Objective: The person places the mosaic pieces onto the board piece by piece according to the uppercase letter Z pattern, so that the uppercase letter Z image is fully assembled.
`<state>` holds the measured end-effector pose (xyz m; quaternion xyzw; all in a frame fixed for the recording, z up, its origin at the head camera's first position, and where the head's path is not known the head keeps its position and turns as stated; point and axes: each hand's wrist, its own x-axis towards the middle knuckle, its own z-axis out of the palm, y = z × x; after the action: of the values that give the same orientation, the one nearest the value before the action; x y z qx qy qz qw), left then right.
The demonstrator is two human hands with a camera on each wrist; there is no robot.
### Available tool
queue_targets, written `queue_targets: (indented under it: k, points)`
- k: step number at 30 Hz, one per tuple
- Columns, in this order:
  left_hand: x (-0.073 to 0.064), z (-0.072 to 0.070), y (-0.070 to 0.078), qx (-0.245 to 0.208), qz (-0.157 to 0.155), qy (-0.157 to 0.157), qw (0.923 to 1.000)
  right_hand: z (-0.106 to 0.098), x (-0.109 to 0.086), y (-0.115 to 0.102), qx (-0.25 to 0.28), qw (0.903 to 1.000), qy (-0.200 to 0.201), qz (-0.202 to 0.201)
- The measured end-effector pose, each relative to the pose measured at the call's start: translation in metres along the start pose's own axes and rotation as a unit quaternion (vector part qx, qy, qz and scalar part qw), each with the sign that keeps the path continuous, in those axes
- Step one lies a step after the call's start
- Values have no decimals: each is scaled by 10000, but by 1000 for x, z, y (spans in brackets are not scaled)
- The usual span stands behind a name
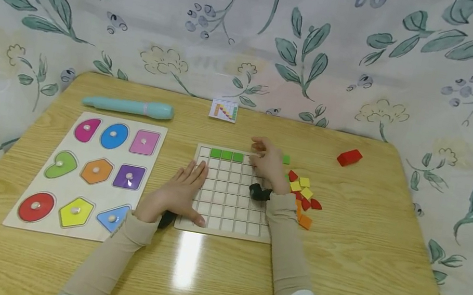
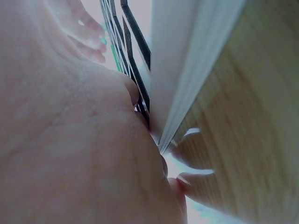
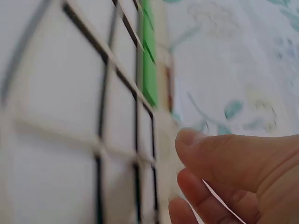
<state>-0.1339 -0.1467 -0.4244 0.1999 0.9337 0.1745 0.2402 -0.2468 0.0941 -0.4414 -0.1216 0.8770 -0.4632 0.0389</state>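
A white grid board (image 1: 226, 193) lies on the table, with a row of green square tiles (image 1: 227, 155) in its top row. My left hand (image 1: 181, 190) rests spread over the board's left edge, thumb low near the bottom corner. Over the top right corner is my right hand (image 1: 268, 162), fingers loosely bent. The right wrist view shows its thumb (image 3: 205, 144) and fingertips beside the board's edge, with no tile visible between them. Yellow tiles (image 1: 303, 182), red pieces (image 1: 315, 204), orange tiles (image 1: 305, 222) and a green tile (image 1: 285, 159) lie just right of that hand.
A shape puzzle board (image 1: 76, 140) with knobbed pieces lies at the left. Behind it is a teal pen-shaped object (image 1: 127, 106). A small pattern card (image 1: 224, 111) lies at the back edge, and a red block (image 1: 349, 158) at the back right. Floral cloth (image 1: 246, 38) hangs behind the table.
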Motion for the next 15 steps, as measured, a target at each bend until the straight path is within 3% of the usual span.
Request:
queue_targets:
  k: [3,7,15]
  points:
    - [-1,-2,1,11,5,-1,10000,-21,-3,11,-96,9994,233,232]
    - [0,-2,0,34,1,-3,10000,-42,-9,25,-400,9967,221,667]
    - [1,0,0,23,6,-18,10000,-52,-16,36,-633,9931,234,956]
